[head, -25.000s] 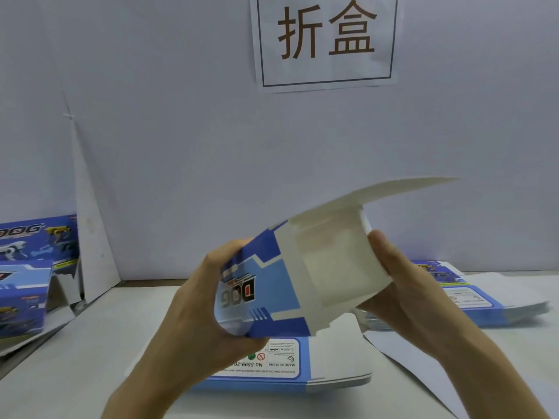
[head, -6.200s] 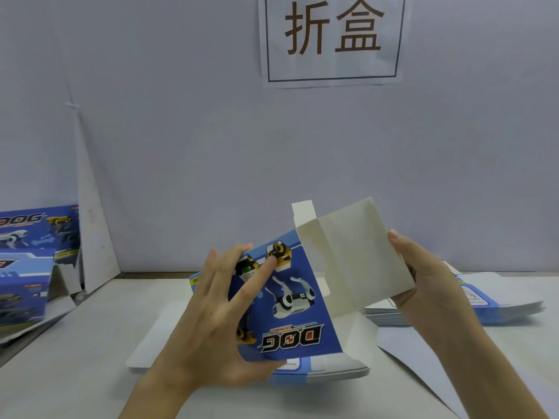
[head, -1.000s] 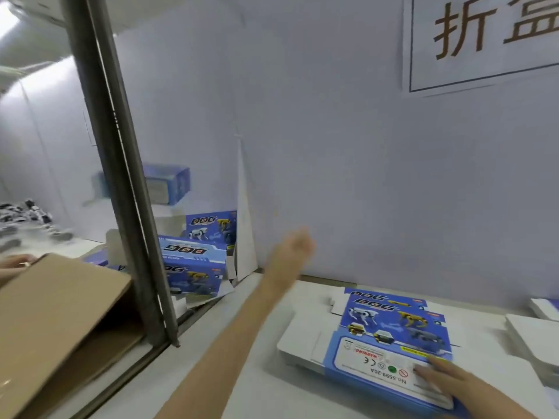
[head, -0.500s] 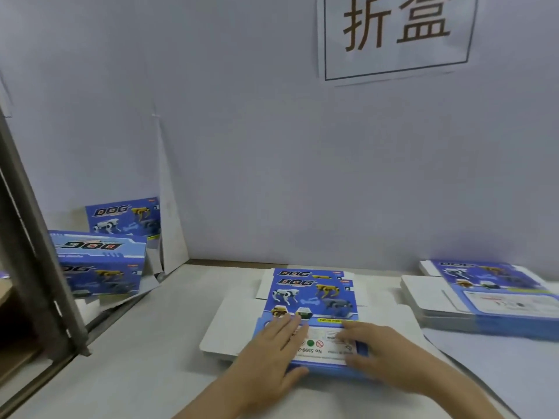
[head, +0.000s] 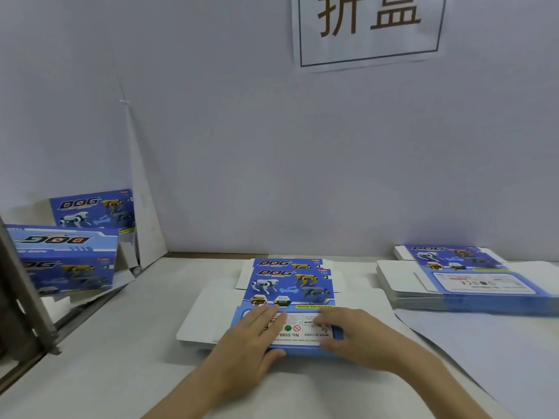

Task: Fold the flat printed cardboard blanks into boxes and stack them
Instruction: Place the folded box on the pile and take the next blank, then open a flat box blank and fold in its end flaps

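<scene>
Head cam, the only view: both my hands lie on the top blank (head: 290, 287) of the centre pile (head: 193, 334), which sits flat on the table (head: 121, 373) right in front of me. Left hand (head: 251, 337) is flat, fingers straight over the white label panel, thumb along the near edge. Can't tell if the thumb has got under the edge. Right hand (head: 354, 335) is spread on the same panel just beside it, fingers loose, nothing pinched. So neither hand has a real hold yet, both only press and rest. Another lot of flats, the right pile (head: 472, 287), lies well apart by the wall (head: 272, 161). Folded boxes (head: 66, 255) stand stacked at far left, under and left of the sign (head: 369, 28). How it'll handle, IMO: thin printed card, v. light, stiff across the panels but floppy at the scored creases, glossy face so sheets prob. slide on each other. Risk is dragging two at once or denting a corner. Best hold, I reckon: thumb under the near edge, fingers on top, peel one sheet off, then shift to the side panels and push them inward to pop the sleeve open. Flaps are weak, so I wouldn't lift by them.
</scene>
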